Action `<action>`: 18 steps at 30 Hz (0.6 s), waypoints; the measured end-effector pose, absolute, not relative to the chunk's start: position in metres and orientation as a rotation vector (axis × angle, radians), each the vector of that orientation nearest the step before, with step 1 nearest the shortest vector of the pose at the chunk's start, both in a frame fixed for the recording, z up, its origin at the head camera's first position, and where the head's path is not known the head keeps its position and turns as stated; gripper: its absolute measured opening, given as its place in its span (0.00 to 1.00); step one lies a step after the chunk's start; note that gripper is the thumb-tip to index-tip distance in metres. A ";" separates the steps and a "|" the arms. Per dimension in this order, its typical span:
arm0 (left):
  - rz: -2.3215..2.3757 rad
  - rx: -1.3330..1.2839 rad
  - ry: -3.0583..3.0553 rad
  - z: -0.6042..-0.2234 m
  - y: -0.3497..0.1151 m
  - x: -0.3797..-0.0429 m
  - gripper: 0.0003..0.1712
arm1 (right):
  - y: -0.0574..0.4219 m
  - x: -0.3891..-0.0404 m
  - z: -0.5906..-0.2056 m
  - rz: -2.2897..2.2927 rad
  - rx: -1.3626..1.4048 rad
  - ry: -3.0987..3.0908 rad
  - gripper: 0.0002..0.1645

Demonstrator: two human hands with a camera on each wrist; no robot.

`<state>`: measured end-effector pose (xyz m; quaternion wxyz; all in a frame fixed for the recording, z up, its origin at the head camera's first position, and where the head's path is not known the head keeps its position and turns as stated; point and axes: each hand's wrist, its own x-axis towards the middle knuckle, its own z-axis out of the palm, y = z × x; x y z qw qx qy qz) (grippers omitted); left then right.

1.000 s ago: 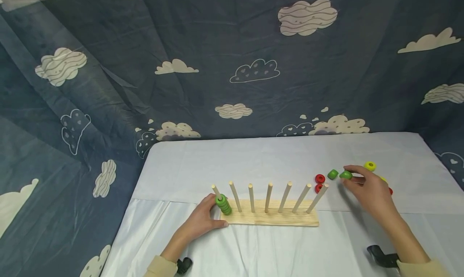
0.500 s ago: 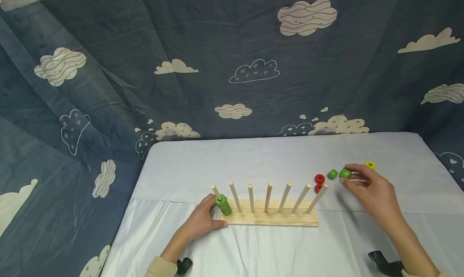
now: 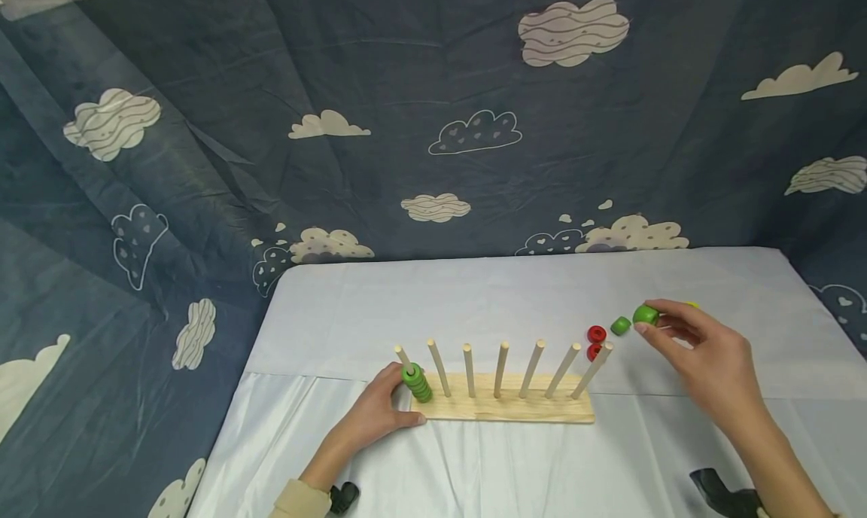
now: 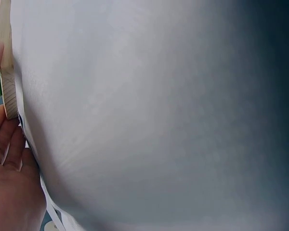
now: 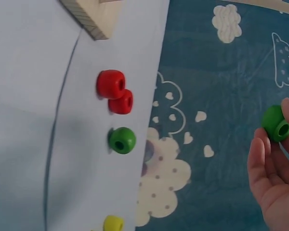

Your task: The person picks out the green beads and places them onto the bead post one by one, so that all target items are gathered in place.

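Observation:
A wooden peg board [image 3: 501, 408] with several upright pegs lies on the white-covered table. Green rings [image 3: 417, 384] are stacked on its leftmost peg. My left hand [image 3: 375, 414] grips that end of the board, thumb at the front edge and fingers round the side; the left wrist view shows the board's end [image 4: 8, 94] between them. Between thumb and fingertips, my right hand [image 3: 714, 360] pinches a green bead [image 3: 646, 315] with a hole through it, raised over the table on the right. Another green bead [image 3: 620, 325] lies close by on the cloth.
Two red beads [image 3: 596, 334] lie behind the board's right end. Yellow beads are mostly hidden behind the right hand; one yellow bead [image 5: 113, 223] shows in the right wrist view. A dark curtain with clouds [image 3: 433, 126] hangs behind the table.
My right hand has lifted the green bead slightly and turned it, moving a little to the right and up. My left hand and the peg board have stayed in place.

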<state>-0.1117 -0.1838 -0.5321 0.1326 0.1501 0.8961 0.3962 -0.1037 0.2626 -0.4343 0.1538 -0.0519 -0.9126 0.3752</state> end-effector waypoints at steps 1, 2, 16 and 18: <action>1.149 0.433 2.601 -0.532 -0.184 -0.112 0.39 | 0.263 -0.104 -0.435 1.114 -0.142 -2.581 0.27; 1.147 0.431 2.603 -0.532 -0.184 -0.111 0.39 | 0.263 -0.104 -0.434 1.120 -0.133 -2.570 0.27; 1.151 0.432 2.607 -0.535 -0.184 -0.112 0.38 | 0.245 -0.106 -0.397 1.110 0.081 -2.444 0.29; 1.150 0.429 2.606 -0.535 -0.184 -0.112 0.38 | 0.242 -0.106 -0.393 1.124 0.118 -2.432 0.30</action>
